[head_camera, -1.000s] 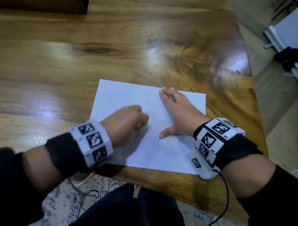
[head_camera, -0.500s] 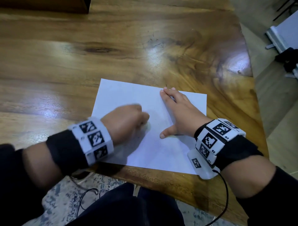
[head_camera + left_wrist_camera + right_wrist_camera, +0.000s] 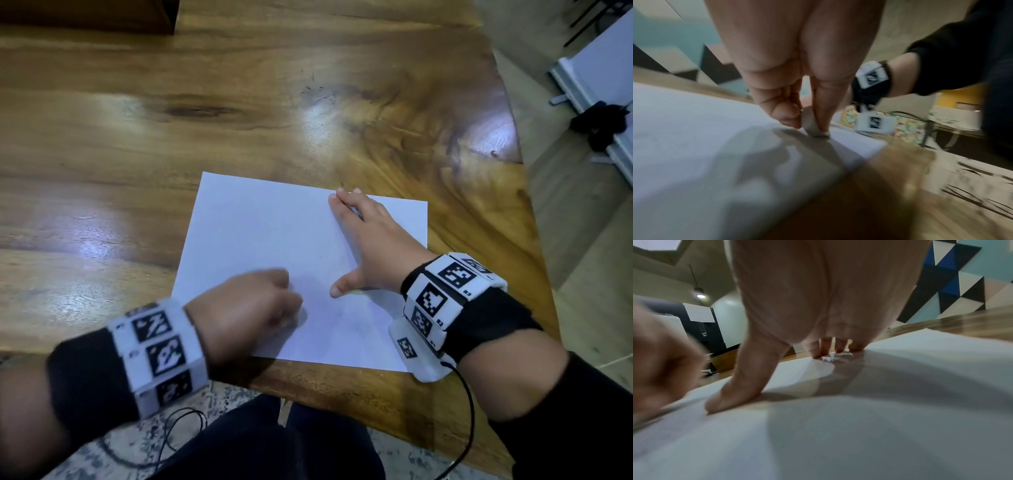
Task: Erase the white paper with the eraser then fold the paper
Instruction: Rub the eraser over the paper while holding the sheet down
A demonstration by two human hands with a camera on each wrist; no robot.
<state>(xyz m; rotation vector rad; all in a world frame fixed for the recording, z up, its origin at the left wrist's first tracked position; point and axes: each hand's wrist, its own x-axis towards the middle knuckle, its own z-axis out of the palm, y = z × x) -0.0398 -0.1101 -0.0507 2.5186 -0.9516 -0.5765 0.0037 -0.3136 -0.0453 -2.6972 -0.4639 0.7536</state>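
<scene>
- White paper (image 3: pixel 274 246): thin, matte, smooth rectangular sheet, lying flat and unfolded on the table; near edge close to the table's front edge at 6 o'clock; no marks legible on it (surface blurred in both wrist views).
- Table (image 3: pixel 239 102): glossy, varnished wood, warm brown with dark grain streaks and a knot toward 11 o'clock; bright glare patches on the lacquer; right edge curved and irregular.
- Eraser (image 3: pixel 812 125): small, pale grey, rounded lump with a dull rubbery look; lower end touching the paper; seen only in the left wrist view, hidden under the knuckles in the head view.
- Left hand (image 3: pixel 243 308): clenched into a loose fist at 7 o'clock on the sheet, thumb and fingers (image 3: pixel 824 112) pinching the eraser from either side; motion-blurred.
- Right hand (image 3: pixel 370 246): flat on the paper toward 3 o'clock, fingers (image 3: pixel 824 345) straight and together with tips pressed on the sheet near its far edge, thumb splayed toward 9 o'clock and also touching the sheet; grasping nothing.
- Wrist bands (image 3: pixel 442 301): blocky white plastic cuffs with black-and-white square markers, over black fabric straps; thin black cable hanging from the right one.
- Black sleeves on both forearms; speckled grey-and-cream rug (image 3: pixel 120 442) below the table's front edge.
- No containers in view.
</scene>
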